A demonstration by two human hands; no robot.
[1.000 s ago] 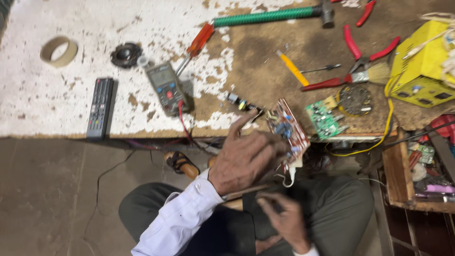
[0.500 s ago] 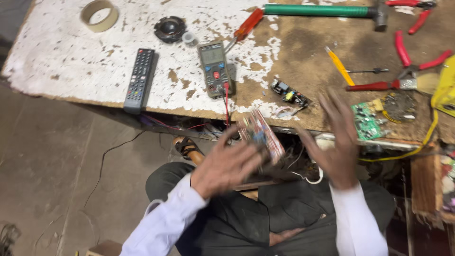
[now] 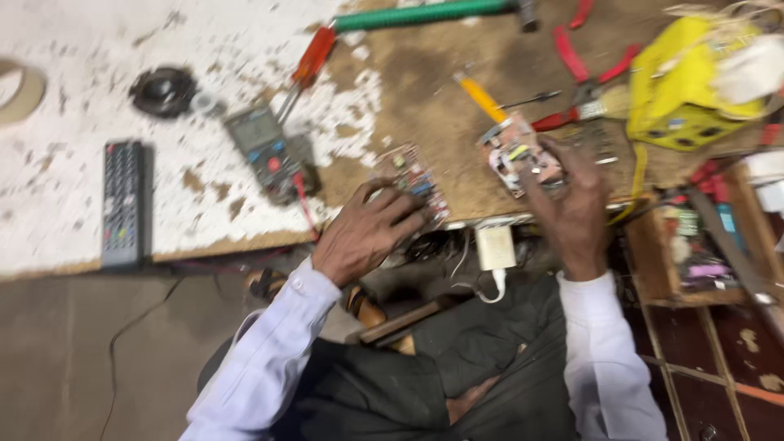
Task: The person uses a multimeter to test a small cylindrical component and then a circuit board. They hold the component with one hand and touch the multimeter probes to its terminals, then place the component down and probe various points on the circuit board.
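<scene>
Two boards in play. Our left hand point(image 3: 363, 237) grips one circuit board point(image 3: 415, 181) at the bench point(image 3: 98, 196) edge, fingers curled tight on its near side. Our right hand point(image 3: 572, 208) pinches a second, smaller board point(image 3: 516, 157) further right, fingers narrow around its edge. We read this as the setting-down step, both boards resting on the bench top. Next move likely calls for steadying one board flat. Meter point(image 3: 268, 151), remote point(image 3: 122, 202), red pliers point(image 3: 584, 57) nearby. Frame blurred.

even daylight, soft shadows — heavy motion blur
</scene>
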